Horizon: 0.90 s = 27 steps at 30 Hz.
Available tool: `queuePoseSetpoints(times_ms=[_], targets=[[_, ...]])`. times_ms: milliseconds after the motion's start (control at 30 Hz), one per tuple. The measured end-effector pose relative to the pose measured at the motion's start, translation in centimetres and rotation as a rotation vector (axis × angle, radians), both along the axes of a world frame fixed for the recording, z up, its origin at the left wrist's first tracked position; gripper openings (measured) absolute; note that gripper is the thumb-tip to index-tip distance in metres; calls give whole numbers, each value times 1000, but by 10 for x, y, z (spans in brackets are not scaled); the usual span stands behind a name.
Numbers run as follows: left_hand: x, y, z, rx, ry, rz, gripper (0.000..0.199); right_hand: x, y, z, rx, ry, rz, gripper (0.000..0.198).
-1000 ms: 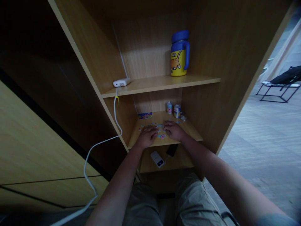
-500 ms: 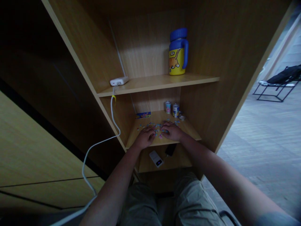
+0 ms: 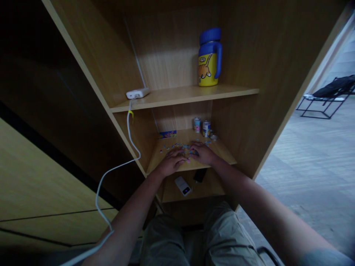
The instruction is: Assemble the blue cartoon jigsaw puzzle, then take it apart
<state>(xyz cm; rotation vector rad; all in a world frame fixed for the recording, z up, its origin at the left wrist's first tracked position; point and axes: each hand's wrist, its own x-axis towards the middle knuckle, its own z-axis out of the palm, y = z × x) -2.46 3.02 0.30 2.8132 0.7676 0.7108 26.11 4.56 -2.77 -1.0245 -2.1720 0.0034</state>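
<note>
Small colourful pieces (image 3: pixel 178 145), which look like jigsaw puzzle pieces, lie scattered on the middle shelf (image 3: pixel 156 164) of a wooden cabinet. My left hand (image 3: pixel 172 162) rests low over the near left of them. Its fingers are stretched out and apart, and a fingertip touches a pink piece (image 3: pixel 188 160) near the shelf's front edge. Opposite it, my right hand (image 3: pixel 203 153) is over the right part of the pieces. Its fingers curve down with a gap between thumb and forefinger, and I see nothing gripped there. Some pieces are hidden under both hands.
Two small printed cans (image 3: pixel 197 125) (image 3: pixel 206 129) stand at the back right, near a round lid (image 3: pixel 213 136). A blue printed card (image 3: pixel 168 134) lies back left. Above are a blue-yellow jug (image 3: pixel 208 59) and white charger (image 3: pixel 138 93) with a cable (image 3: pixel 111 170); below, a power bank (image 3: pixel 182 185).
My left hand's fingers have straightened from a curl and reached right, onto the pink piece. My right hand has barely moved. The whole view has shifted slightly.
</note>
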Motion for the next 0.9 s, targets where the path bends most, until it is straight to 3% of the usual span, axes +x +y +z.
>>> queuePoseSetpoints(times_ms=[67, 167, 333, 500, 700, 900], targets=[[-1, 0, 1, -35, -25, -15, 32, 0, -2, 3, 14, 4, -55, 14], [-3, 1, 1, -67, -66, 1, 30, 2, -3, 7, 51, -12, -123, 35], [-2, 2, -2, -40, -52, 54, 24, 4, -4, 7, 55, -8, -43, 50], [2, -2, -1, 4, -5, 49, 32, 5, -4, 6, 12, 48, 123, 49], [2, -1, -10, 27, 60, 72, 40, 4, -1, 4, -24, 44, 167, 39], [1, -1, -11, 45, 85, 117, 43, 3, -2, 4, -20, 26, 168, 42]])
